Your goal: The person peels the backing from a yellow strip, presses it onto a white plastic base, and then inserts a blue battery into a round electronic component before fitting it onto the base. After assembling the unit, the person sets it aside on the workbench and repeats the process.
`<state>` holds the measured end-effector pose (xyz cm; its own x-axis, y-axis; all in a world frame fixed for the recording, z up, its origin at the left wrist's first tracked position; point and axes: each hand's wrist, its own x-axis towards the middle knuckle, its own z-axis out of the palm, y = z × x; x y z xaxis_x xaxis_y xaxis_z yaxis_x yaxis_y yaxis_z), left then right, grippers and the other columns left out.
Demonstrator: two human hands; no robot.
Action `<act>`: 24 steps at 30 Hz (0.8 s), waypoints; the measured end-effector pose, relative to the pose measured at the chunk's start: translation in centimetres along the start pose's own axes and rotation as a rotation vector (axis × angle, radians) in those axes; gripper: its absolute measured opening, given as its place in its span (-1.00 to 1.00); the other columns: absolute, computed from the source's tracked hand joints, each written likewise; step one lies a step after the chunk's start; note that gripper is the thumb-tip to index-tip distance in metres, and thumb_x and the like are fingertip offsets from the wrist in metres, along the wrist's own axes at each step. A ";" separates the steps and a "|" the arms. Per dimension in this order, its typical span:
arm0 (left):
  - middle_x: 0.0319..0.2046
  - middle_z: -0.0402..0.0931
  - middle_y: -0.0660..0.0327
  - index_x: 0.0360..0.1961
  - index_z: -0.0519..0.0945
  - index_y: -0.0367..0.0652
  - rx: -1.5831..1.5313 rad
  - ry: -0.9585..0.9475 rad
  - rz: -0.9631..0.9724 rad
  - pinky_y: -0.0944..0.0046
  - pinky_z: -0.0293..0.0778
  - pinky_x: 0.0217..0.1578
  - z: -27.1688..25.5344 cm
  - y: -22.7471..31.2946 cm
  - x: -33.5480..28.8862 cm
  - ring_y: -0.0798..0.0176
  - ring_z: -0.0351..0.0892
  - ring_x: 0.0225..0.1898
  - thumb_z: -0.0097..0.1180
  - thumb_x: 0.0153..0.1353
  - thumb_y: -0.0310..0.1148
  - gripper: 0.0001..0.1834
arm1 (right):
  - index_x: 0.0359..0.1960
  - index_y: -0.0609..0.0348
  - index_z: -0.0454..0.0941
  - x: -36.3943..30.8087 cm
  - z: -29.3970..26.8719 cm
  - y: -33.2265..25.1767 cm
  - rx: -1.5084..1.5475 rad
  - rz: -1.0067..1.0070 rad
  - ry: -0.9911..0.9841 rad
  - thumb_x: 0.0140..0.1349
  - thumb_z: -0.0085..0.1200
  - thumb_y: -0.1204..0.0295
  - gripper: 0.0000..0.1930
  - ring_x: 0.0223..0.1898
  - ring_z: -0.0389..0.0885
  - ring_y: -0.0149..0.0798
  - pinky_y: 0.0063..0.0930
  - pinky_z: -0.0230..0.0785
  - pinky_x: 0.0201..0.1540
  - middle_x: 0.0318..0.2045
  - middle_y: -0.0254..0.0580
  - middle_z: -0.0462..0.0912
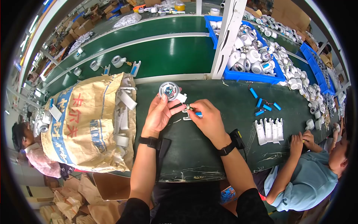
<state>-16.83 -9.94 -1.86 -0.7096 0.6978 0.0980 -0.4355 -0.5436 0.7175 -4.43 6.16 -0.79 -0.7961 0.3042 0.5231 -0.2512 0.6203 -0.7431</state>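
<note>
finding one, left hand: my left hand (158, 114), palm up, grips a white-and-grey round plastic housing (169, 90) between thumb and fingers, its open face with the circuit inside turned up toward me.

finding two, right hand: my right hand (208, 118) is closed at the fingertips in a pinch on a small metallic-looking part (189, 107), too small to identify. a blue cylindrical cell (198, 114) shows just under these fingers; i cannot tell whether it is gripped.

finding three, position: the housing sits above the dark green worktop (231, 100), farther from me and to the left of my right fingertips. its short white square-edged neck (181, 98) points rightward and slightly toward me, ending near the pinch with a gap between. i judge this neck-to-fingertip line to be the governing relation: the left hand bears the housing, while the right is nearer the neck's free end. the cell's long axis runs roughly left to right, aslant to the neck.
</note>
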 end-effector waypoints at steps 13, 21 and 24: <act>0.05 0.60 -0.01 0.15 0.47 -0.27 0.070 0.125 -0.105 -0.14 0.63 0.16 -0.4 3.0 10.2 -0.01 0.68 0.04 0.03 0.52 -0.15 -0.59 | 0.07 0.21 0.58 1.1 -1.3 1.3 -0.142 0.012 0.183 0.19 0.35 0.45 -0.60 -0.06 0.67 0.09 -0.21 0.55 -0.03 -0.06 -0.01 0.67; 0.09 0.53 -0.18 0.13 0.46 -0.35 0.399 0.342 -0.029 -0.13 0.64 0.14 -16.0 9.7 24.2 -0.16 0.63 0.06 0.10 0.49 -0.25 -0.62 | -0.05 0.17 0.64 0.3 -0.6 0.9 -0.201 -0.040 0.155 0.20 0.26 0.55 -0.73 -0.17 0.69 -0.04 -0.26 0.59 -0.15 -0.11 -0.13 0.69; 0.03 0.60 -0.13 0.21 0.45 -0.31 0.353 0.610 -0.166 -0.01 0.71 0.00 -16.0 7.7 27.3 -0.09 0.68 0.00 0.16 0.44 -0.23 -0.54 | -0.09 0.15 0.65 -0.2 -1.2 1.9 -0.271 -0.018 0.151 0.16 0.25 0.57 -0.75 -0.18 0.70 -0.08 -0.27 0.59 -0.16 -0.15 -0.19 0.69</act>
<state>-48.45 -2.54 -4.73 -0.8772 0.3176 -0.3601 -0.4328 -0.1984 0.8794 -4.04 8.17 -1.82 -0.6968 0.3830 0.6065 -0.0927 0.7904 -0.6056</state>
